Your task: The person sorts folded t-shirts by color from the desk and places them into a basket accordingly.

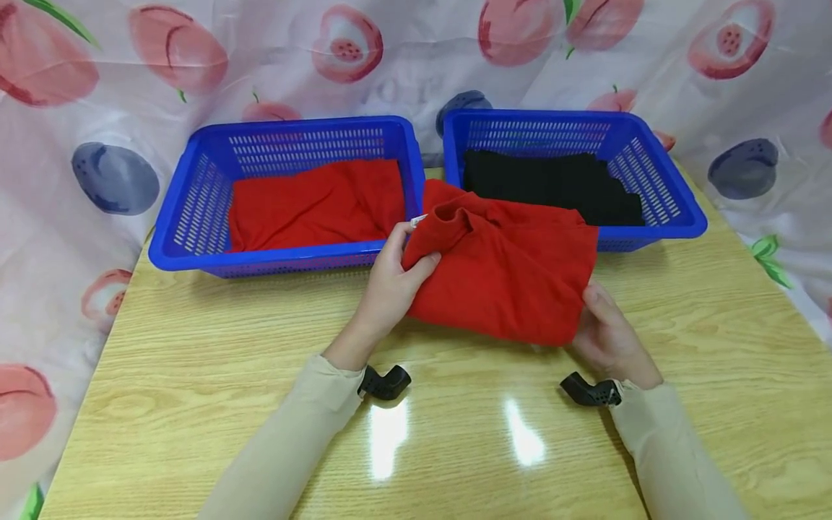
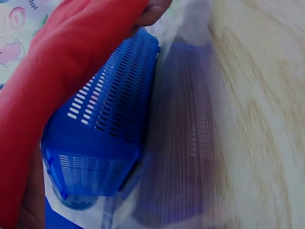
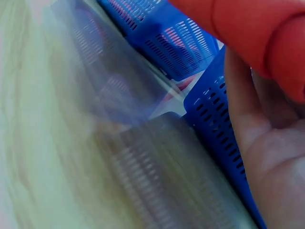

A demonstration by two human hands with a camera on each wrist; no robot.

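Note:
A folded red cloth [image 1: 500, 282], probably a garment, is held up between both hands above the table, in front of the two baskets. My left hand [image 1: 393, 278] pinches its left edge, thumb on top, beside a small white tag [image 1: 417, 220]. At the lower right corner, my right hand [image 1: 607, 332] grips the cloth with the thumb in front; its other fingers are partly hidden behind. In the left wrist view the red cloth [image 2: 62, 71] fills the upper left. The right wrist view shows the cloth [image 3: 248, 33] above the palm of the right hand [image 3: 276, 152].
A blue basket [image 1: 292, 254] at the back left has red cloth [image 1: 318, 206] inside. Another blue basket [image 1: 676, 230] at the back right contains black cloth [image 1: 552, 184]. Both stand on the glossy wooden table [image 1: 455, 448], against a fruit-printed curtain [image 1: 416, 43].

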